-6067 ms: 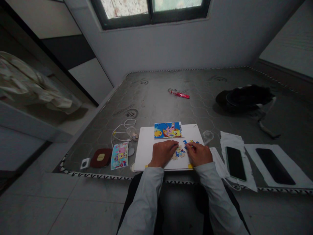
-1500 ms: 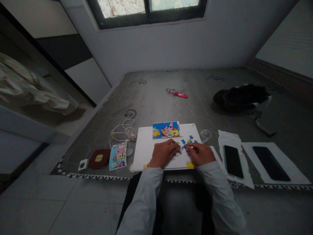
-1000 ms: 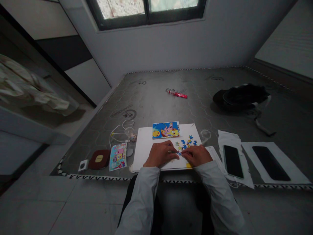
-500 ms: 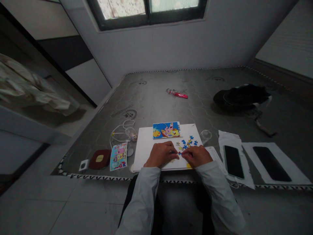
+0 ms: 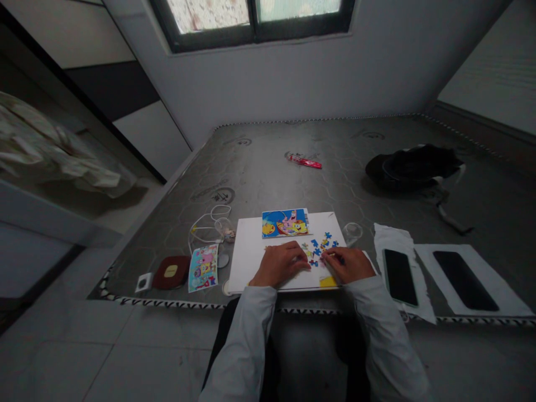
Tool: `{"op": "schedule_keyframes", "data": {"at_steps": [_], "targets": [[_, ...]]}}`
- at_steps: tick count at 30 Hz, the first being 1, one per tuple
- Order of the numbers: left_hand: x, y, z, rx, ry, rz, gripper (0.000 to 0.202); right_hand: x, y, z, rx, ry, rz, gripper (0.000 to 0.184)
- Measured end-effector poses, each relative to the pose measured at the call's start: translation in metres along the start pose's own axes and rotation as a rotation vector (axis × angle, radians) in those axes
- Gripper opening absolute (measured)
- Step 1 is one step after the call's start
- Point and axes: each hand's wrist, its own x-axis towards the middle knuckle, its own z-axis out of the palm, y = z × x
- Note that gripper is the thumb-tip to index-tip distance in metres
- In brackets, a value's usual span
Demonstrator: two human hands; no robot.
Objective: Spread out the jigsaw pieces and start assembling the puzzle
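A white board (image 5: 251, 251) lies at the near edge of a grey mattress (image 5: 268, 173). At its far edge sits a colourful cartoon picture card (image 5: 286, 222). Several small blue and yellow puzzle pieces (image 5: 320, 245) are scattered on the board in front of that card. My left hand (image 5: 280, 264) rests on the board with curled fingers, its fingertips at the pieces. My right hand (image 5: 349, 263) is just right of the pieces, fingers pinched together at the edge of the cluster; what they hold is too small to make out.
Left of the board lie a second cartoon card (image 5: 203, 267), a brown round pad (image 5: 170, 272), a small white plug (image 5: 143, 282) and a white cable (image 5: 208, 220). Two dark phones (image 5: 399, 268) (image 5: 463, 272) lie on white cloths at right. A black bag (image 5: 414, 164) and red wrapper (image 5: 305, 162) lie farther back.
My right hand has moved a little to the right, away from my left hand, uncovering a yellow patch on the board's near edge. My left hand has barely moved.
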Motion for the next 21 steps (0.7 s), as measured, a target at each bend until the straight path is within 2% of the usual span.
{"op": "schedule_keyframes", "data": {"at_steps": [4, 10, 15, 18, 21], "targets": [[0.002, 0.002, 0.01, -0.019, -0.003, 0.075, 0.027, -0.001, 0.006, 0.001, -0.027, 0.064, 0.029, 0.03], [0.005, 0.008, 0.02, -0.008, -0.11, 0.164, 0.022, -0.001, 0.008, 0.002, -0.04, 0.095, 0.054, 0.031], [0.005, 0.007, 0.005, -0.079, -0.102, 0.113, 0.026, 0.0, 0.004, 0.001, -0.047, 0.112, 0.026, 0.032], [0.001, -0.001, -0.009, -0.005, -0.048, 0.009, 0.023, 0.0, 0.001, 0.0, -0.038, 0.119, 0.031, 0.032], [-0.003, -0.005, -0.019, 0.081, -0.052, -0.057, 0.022, 0.0, -0.001, -0.001, -0.004, 0.093, 0.021, 0.028]]}}
